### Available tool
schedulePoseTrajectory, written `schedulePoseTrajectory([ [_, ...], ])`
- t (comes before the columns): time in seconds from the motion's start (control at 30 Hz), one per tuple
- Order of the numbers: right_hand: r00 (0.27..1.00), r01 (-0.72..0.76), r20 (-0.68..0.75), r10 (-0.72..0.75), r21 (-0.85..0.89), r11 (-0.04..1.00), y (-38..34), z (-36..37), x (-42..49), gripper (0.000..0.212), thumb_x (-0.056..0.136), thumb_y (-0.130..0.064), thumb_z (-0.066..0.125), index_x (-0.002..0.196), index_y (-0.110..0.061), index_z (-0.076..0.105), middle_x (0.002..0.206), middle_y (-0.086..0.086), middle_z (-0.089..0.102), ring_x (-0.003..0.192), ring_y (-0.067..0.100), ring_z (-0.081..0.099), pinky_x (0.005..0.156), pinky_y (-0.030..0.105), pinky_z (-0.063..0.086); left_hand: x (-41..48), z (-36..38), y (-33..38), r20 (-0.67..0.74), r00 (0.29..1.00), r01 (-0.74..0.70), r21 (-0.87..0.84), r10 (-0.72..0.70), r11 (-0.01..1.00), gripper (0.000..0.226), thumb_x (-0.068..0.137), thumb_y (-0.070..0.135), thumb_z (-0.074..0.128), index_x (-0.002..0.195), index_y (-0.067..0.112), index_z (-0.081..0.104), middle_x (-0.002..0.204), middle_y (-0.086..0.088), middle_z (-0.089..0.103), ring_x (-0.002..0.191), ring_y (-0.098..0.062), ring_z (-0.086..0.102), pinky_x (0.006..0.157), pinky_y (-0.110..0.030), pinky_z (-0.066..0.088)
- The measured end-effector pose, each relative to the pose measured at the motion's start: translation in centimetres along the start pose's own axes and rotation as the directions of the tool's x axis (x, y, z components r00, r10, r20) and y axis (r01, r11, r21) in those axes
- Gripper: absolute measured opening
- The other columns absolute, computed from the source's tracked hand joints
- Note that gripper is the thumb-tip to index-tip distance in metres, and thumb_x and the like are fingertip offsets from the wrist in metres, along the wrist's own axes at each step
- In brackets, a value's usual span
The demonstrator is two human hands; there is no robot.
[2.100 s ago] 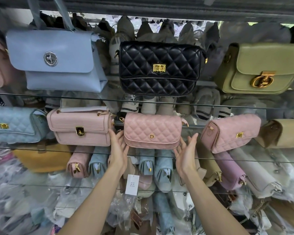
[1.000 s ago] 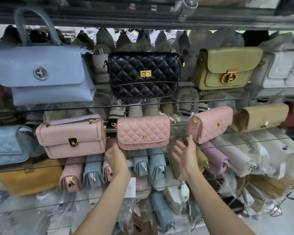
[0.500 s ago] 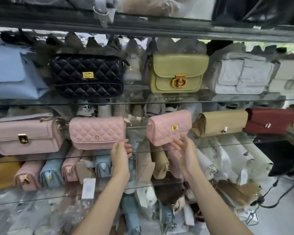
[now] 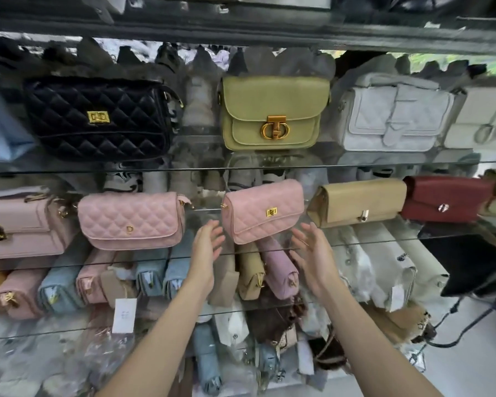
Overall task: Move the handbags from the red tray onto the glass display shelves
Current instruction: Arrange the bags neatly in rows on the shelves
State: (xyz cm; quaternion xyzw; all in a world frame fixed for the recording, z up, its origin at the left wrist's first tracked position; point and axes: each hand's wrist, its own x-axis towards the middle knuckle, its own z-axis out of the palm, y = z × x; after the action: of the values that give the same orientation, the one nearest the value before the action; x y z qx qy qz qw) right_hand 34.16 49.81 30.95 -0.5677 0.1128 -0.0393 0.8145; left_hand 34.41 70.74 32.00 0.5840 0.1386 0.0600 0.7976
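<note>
A pink quilted handbag with a gold clasp [image 4: 265, 212] stands slightly tilted on the middle glass shelf [image 4: 384, 241]. My left hand [image 4: 205, 247] is raised just left of and below it, fingers straight, holding nothing. My right hand [image 4: 312, 253] is raised below its right corner, fingers spread, also holding nothing. Neither hand touches the bag. Another pink quilted bag [image 4: 131, 220] stands to the left on the same shelf. The red tray is out of view.
Black quilted bag [image 4: 98, 118], olive bag [image 4: 274, 113] and grey-white bag [image 4: 393, 116] stand on the upper shelf. Tan bag [image 4: 358, 203] and dark red bag [image 4: 444, 199] stand right of the pink one. Lower shelves hold several wrapped bags on end.
My view swung right along the shelves. Both hands left the pink bag marked D and moved right, now flanking the pink bag with the gold clasp.
</note>
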Motion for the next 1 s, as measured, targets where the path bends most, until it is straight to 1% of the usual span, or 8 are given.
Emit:
schedulePoseTrajectory([
  [0.17,0.999,-0.007,-0.038,0.005,-0.031,0.999,-0.8,0.5,2.5,0.053,0.107,-0.052,0.037,0.145,-0.017,0.051,0.147,0.004,0.057,0.137,0.02,0.05,0.108,0.043,0.042,1.8,1.3,-0.3,-0.026,1.0,0.01,-0.085,-0.012,0.996,0.051,0.105,0.053,0.035,0.142,0.02,0.05,0.133,0.0,0.051,0.121,-0.016,0.051,0.112,-0.041,0.035],
  [0.33,0.999,0.011,-0.043,-0.012,-0.042,0.999,-1.7,1.1,4.8,0.053,0.106,-0.061,0.025,0.138,-0.024,0.045,0.133,-0.006,0.052,0.119,0.013,0.051,0.116,0.048,0.033,3.3,2.3,-1.1,-0.056,0.998,0.028,-0.175,-0.038,0.984,0.057,0.101,0.062,0.032,0.142,0.025,0.049,0.132,0.003,0.051,0.121,-0.015,0.05,0.108,-0.043,0.035],
  [0.43,0.999,0.021,-0.024,-0.023,-0.068,0.997,-1.8,1.4,6.6,0.061,0.102,-0.069,0.019,0.138,-0.027,0.045,0.13,-0.01,0.058,0.129,0.015,0.05,0.12,0.05,0.03,3.9,2.4,-1.7,-0.073,0.997,0.025,-0.188,-0.04,0.982,0.057,0.1,0.064,0.03,0.139,0.028,0.051,0.133,0.003,0.052,0.122,-0.015,0.049,0.107,-0.043,0.035],
  [0.53,1.0,0.011,-0.027,-0.012,-0.061,0.998,-1.9,1.4,8.2,0.075,0.096,-0.079,0.017,0.138,-0.026,0.049,0.139,-0.001,0.061,0.134,0.022,0.052,0.117,0.053,0.033,4.3,2.4,-2.2,-0.088,0.995,0.02,-0.202,-0.039,0.979,0.053,0.1,0.065,0.029,0.133,0.031,0.053,0.133,0.002,0.054,0.123,-0.016,0.051,0.106,-0.043,0.035],
  [0.73,0.998,-0.034,-0.048,0.038,0.084,0.996,-2.0,0.7,10.6,0.087,0.094,-0.081,0.021,0.159,-0.024,0.03,0.157,0.005,0.046,0.144,0.024,0.043,0.119,0.052,0.034,5.3,4.0,-2.1,-0.139,0.99,-0.022,-0.227,-0.01,0.974,0.049,0.102,0.061,0.027,0.126,0.03,0.056,0.124,0.004,0.059,0.114,-0.01,0.056,0.098,-0.035,0.039],
  [0.83,1.0,-0.026,-0.001,0.026,0.113,0.993,-1.9,0.2,11.6,0.082,0.094,-0.081,0.02,0.155,-0.028,0.037,0.138,0.003,0.058,0.133,0.026,0.053,0.112,0.055,0.042,5.4,5.0,-2.3,-0.171,0.985,-0.053,-0.263,0.007,0.963,0.049,0.103,0.06,0.026,0.124,0.03,0.058,0.116,0.01,0.063,0.105,0.0,0.058,0.088,-0.032,0.045],
  [0.9,1.0,-0.004,0.003,0.004,0.079,0.997,-1.9,0.1,12.4,0.079,0.096,-0.078,0.02,0.151,-0.026,0.042,0.135,0.006,0.06,0.124,0.024,0.059,0.107,0.051,0.047,5.2,5.7,-2.3,-0.194,0.981,-0.067,-0.289,0.01,0.955,0.047,0.104,0.058,0.026,0.122,0.029,0.059,0.112,0.012,0.064,0.1,0.002,0.058,0.083,-0.028,0.047],
  [1.0,1.0,0.006,-0.002,-0.006,0.029,1.0,-1.6,-0.6,13.3,0.078,0.099,-0.074,0.02,0.15,-0.021,0.044,0.137,0.015,0.06,0.116,0.023,0.063,0.095,0.041,0.053,5.3,6.1,-2.3,-0.21,0.978,-0.078,-0.296,0.015,0.952,0.047,0.104,0.059,0.024,0.113,0.032,0.062,0.112,0.012,0.066,0.103,0.001,0.059,0.089,-0.03,0.047],
])
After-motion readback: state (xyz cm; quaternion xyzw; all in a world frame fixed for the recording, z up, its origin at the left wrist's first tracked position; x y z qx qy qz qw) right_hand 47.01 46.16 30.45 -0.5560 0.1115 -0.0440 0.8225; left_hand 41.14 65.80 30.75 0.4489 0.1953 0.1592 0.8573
